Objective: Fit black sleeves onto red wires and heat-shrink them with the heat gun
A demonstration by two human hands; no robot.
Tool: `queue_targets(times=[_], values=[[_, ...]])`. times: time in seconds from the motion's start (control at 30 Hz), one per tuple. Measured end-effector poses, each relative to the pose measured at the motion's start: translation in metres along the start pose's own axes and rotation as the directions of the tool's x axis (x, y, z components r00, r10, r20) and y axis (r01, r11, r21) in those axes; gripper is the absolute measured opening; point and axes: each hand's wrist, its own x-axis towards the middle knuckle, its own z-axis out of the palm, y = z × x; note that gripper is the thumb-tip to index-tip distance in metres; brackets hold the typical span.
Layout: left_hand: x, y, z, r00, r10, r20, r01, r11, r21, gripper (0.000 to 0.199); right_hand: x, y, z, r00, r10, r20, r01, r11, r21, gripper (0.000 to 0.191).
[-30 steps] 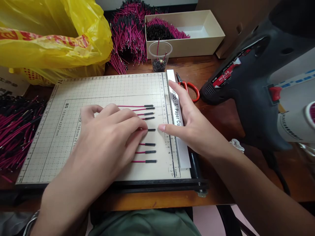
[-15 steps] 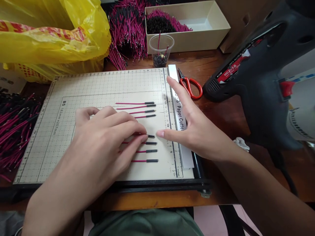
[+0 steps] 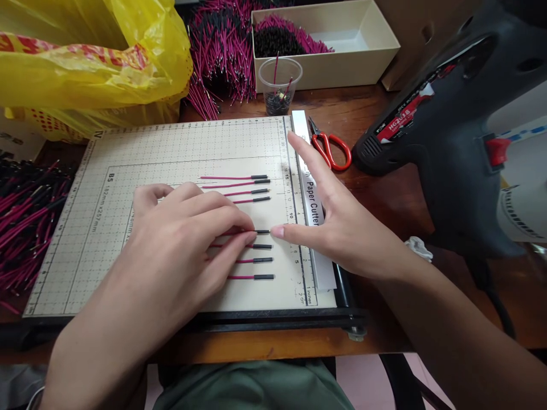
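My left hand [image 3: 188, 239] rests over the paper cutter board [image 3: 171, 142], its thumb and forefinger pinched on a short wire [image 3: 264, 231] with a black sleeve end pointing right. My right hand [image 3: 333, 222] lies across the white ruler strip [image 3: 311, 199], fingers apart, its thumb tip at or just beside the end of that wire. Above the pinch, several magenta wires with black sleeves [image 3: 258, 177] lie side by side. Below it are three more sleeved wires [image 3: 262, 259], partly covered by my left hand.
Red-handled scissors [image 3: 337, 152] and a dark heat gun [image 3: 444, 125] lie to the right. Behind the board stand a clear plastic cup [image 3: 280, 85], a cream box [image 3: 333, 71] and a yellow bag [image 3: 162, 74]. Wire heaps [image 3: 222, 57] sit behind and at left [image 3: 29, 228].
The pinched wire has turned slightly to lie straighter, its end now at my right thumb tip. Both hands have otherwise hardly moved.
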Motion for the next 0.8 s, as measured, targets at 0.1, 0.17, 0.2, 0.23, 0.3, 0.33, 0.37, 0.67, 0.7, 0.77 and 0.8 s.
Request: queue_targets(times=[0.1, 0.17, 0.2, 0.23, 0.3, 0.33, 0.37, 0.67, 0.7, 0.77, 0.8], values=[[-0.0002, -0.0005, -0.0003, 1.000, 0.003, -0.001, -0.003, 1.000, 0.006, 0.019, 0.0000, -0.0011, 0.0008, 1.000, 0.021, -0.006, -0.021, 1.000, 0.006, 0.104], [0.0001, -0.0008, -0.0001, 1.000, 0.006, -0.005, -0.005, 1.000, 0.014, 0.019, -0.0001, -0.0015, 0.0010, 1.000, 0.027, -0.003, -0.027, 1.000, 0.000, 0.104], [0.0003, -0.0010, 0.0001, 1.000, 0.006, -0.005, -0.006, 1.000, 0.017, 0.019, -0.0001, -0.0017, 0.0009, 1.000, 0.025, -0.004, -0.025, 1.000, -0.002, 0.104], [0.0004, -0.0010, 0.0004, 1.000, 0.008, -0.004, -0.008, 1.000, 0.018, 0.020, -0.0001, -0.0017, 0.0008, 1.000, 0.020, -0.006, -0.020, 1.000, -0.002, 0.102], [0.0006, -0.0009, 0.0007, 1.000, 0.008, -0.001, -0.008, 1.000, 0.022, 0.020, -0.0002, -0.0018, 0.0006, 1.000, 0.009, -0.012, -0.009, 1.000, -0.004, 0.100], [0.0007, -0.0007, 0.0008, 1.000, 0.010, -0.001, -0.010, 1.000, 0.023, 0.020, -0.0002, -0.0019, 0.0005, 1.000, 0.008, -0.011, -0.008, 1.000, -0.008, 0.100], [0.0007, -0.0005, 0.0008, 1.000, 0.010, -0.002, -0.010, 1.000, 0.024, 0.021, -0.0002, -0.0020, 0.0006, 1.000, 0.010, -0.009, -0.010, 1.000, -0.015, 0.101], [0.0009, -0.0002, 0.0010, 1.000, -0.010, -0.023, 0.011, 1.000, 0.028, 0.024, 0.0005, -0.0014, -0.0001, 1.000, 0.003, 0.017, -0.003, 0.999, -0.049, 0.102], [0.0008, -0.0003, 0.0014, 0.999, -0.018, -0.027, 0.019, 0.999, 0.028, 0.025, 0.0006, -0.0014, -0.0005, 1.000, 0.001, 0.021, 0.001, 0.998, -0.056, 0.102], [0.0005, -0.0003, 0.0023, 0.999, -0.033, -0.033, 0.034, 0.999, 0.026, 0.027, 0.0008, -0.0020, -0.0012, 0.999, 0.006, 0.032, -0.004, 0.998, -0.070, 0.103], [0.0005, -0.0002, 0.0028, 0.999, -0.039, -0.035, 0.040, 0.999, 0.025, 0.028, 0.0008, -0.0024, -0.0014, 0.999, 0.013, 0.036, -0.010, 0.997, -0.075, 0.104]])
